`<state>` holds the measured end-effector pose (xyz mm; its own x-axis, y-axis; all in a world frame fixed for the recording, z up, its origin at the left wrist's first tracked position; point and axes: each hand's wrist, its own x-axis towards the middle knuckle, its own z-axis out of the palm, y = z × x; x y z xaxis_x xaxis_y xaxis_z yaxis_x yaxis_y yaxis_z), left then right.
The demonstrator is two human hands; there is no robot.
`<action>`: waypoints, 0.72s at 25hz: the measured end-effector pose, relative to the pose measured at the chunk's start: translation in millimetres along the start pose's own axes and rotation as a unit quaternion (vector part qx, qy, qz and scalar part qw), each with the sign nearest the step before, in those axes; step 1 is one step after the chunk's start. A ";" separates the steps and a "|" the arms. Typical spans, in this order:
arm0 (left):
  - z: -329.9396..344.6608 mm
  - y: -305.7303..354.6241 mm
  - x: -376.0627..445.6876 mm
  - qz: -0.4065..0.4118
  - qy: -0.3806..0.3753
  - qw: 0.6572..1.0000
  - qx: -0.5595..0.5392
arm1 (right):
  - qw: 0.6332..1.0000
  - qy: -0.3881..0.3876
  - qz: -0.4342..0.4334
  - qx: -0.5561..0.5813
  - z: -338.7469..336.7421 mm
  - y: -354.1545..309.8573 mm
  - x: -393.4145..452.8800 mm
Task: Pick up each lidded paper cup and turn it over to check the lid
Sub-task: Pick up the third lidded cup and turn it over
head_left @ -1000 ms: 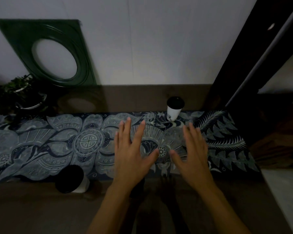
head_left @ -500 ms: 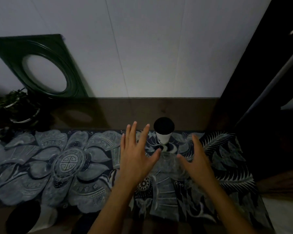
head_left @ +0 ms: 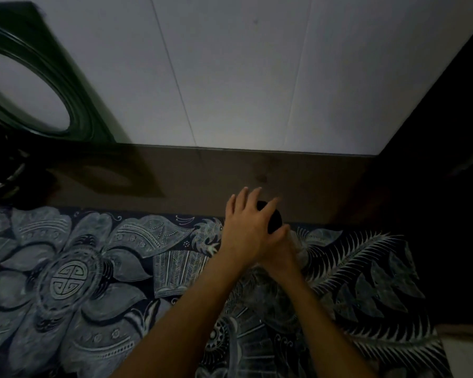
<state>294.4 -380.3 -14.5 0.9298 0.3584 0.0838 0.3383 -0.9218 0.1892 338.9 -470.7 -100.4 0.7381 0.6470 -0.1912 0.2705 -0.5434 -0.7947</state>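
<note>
We see the cup [head_left: 275,220] at about one o'clock from the middle of the view, standing at the far edge of the cloth [head_left: 99,271]; only part of its black lid shows, between the fingers over it, and a pale blur of its wall shows at its four o'clock. Our left hand [head_left: 247,227] lies across the lid from nine o'clock, fingers long and slightly spread, their tips past the lid's far side. Our right hand [head_left: 280,249] comes in from five o'clock, low against the cup's wall and partly under the left hand; we cannot tell whether its fingers wrap the cup or only touch it. Both bare forearms run back toward six o'clock. The cloth, dark with pale flowers and fern leaves, covers the near half of a brown table [head_left: 230,175]. At twelve o'clock a pale panelled wall [head_left: 243,77] rises. At ten o'clock a green frame [head_left: 90,110] with a round opening leans on the wall.
</note>
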 end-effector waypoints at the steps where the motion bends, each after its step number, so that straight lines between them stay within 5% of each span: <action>1: 4.6 -2.1 1.4 0.003 -0.007 1.000 0.008 | 0.997 0.002 -0.010 -0.072 8.9 11.1 9.6; 6: 12.5 -3.8 -7.1 -0.025 0.008 0.999 -0.038 | 0.992 0.008 0.021 -0.122 20.9 19.9 16.5; 10: -16.0 -6.9 -23.8 -0.093 -0.017 0.982 -0.162 | 0.997 -0.014 -0.020 0.067 -16.3 -9.3 -26.8; 12: -47.5 -6.8 -40.0 -0.137 -0.012 0.943 -0.302 | 0.994 -0.009 -0.038 0.104 -40.0 -23.5 -62.3; 16: -119.6 7.2 -98.2 -0.202 -0.031 0.796 -0.570 | 0.994 -0.002 -0.089 0.058 -97.0 -72.9 -144.4; 18: -146.6 18.2 -128.8 -0.182 -0.005 0.788 -0.588 | 0.994 -0.011 -0.109 0.017 -123.6 -102.3 -191.1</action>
<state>159.6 -421.6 121.6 0.8052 0.5613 -0.1914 0.2198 0.0174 0.9754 246.7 -604.9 88.7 0.6498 0.7597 -0.0244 0.4011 -0.3699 -0.8380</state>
